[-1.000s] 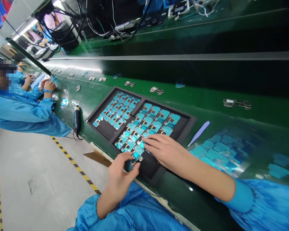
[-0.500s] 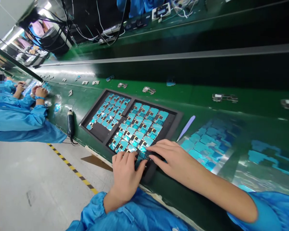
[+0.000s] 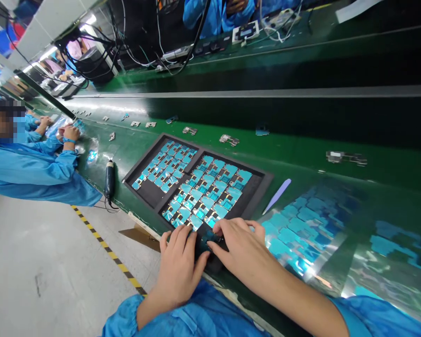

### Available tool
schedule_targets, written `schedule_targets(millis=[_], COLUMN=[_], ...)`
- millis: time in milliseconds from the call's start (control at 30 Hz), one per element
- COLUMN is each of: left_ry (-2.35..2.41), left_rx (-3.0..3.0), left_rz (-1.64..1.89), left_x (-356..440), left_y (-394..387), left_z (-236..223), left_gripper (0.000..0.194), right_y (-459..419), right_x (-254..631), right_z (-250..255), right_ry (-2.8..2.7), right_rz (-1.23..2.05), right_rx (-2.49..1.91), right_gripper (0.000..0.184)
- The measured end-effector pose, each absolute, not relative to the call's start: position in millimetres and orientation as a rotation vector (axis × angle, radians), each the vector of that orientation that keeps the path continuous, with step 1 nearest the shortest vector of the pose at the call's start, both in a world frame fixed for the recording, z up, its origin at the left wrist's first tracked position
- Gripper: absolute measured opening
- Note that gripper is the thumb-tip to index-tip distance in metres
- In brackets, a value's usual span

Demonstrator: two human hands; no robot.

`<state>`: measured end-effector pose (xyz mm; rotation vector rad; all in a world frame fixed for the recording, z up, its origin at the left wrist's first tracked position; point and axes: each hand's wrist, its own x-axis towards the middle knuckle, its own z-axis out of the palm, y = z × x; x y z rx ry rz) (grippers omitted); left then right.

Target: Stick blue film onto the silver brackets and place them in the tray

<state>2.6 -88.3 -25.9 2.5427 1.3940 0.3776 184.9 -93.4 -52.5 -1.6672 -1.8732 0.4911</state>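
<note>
Here we go: since a moment ago the two hands have closed in together. The left hand [image 3: 178,267] and the right hand [image 3: 240,248] now meet at the near end of the black foam tray [image 3: 143,199], fingers curled and bent down around a small blue-filmed circuit board [image 3: 208,239]. Those fingers cover much of it, so we can't tell whether they're actually pinching it. It lies right against the rows of gold-edged blue-filmed boards [image 3: 203,201] packed into the tray. We'd call a slip the main risk: a fumbled board could knock its neighbours out of line or slide off toward the bench edge. Just past the right hand lies a pale blue plastic spudger [image 3: 277,196], then a glossy clear sheet with blue film patches [image 3: 294,229]. Along the green bench [image 3: 301,161], a black corded handheld tool [image 3: 109,180] sits near the edge, and a co-worker's hands [image 3: 70,133] work farther down.
</note>
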Motion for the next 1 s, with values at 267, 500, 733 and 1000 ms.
schedule_targets(millis=[267,500,733,1000], left_ry=[1.177,1.394,1.238,1.063], left_rx=[2.681,2.497,2.432,2.746], left_rz=[0.214,0.674,0.728,0.432], left_x=[-16.6,-22.9,-17.6,-7.0], left_y=[-94.7,-84.5,-86.4,-91.1], left_z=[-27.8,-21.5,-28.2,-38.3], left_gripper=[0.039,0.023,0.014,0.036], right_y=[-76.0,-44.6,-44.3,-46.7], right_x=[209.8,212.1,201.1,233.6], right_z=[-8.2,-33.8,-43.1,-49.2], right_ry=[-1.593,-2.075,-2.218,-2.317], right_rz=[0.813,1.1,1.068,0.557], right_rx=[-1.354,-0.989,-0.801,-1.126], right_gripper=[0.019,0.033,0.029,0.019])
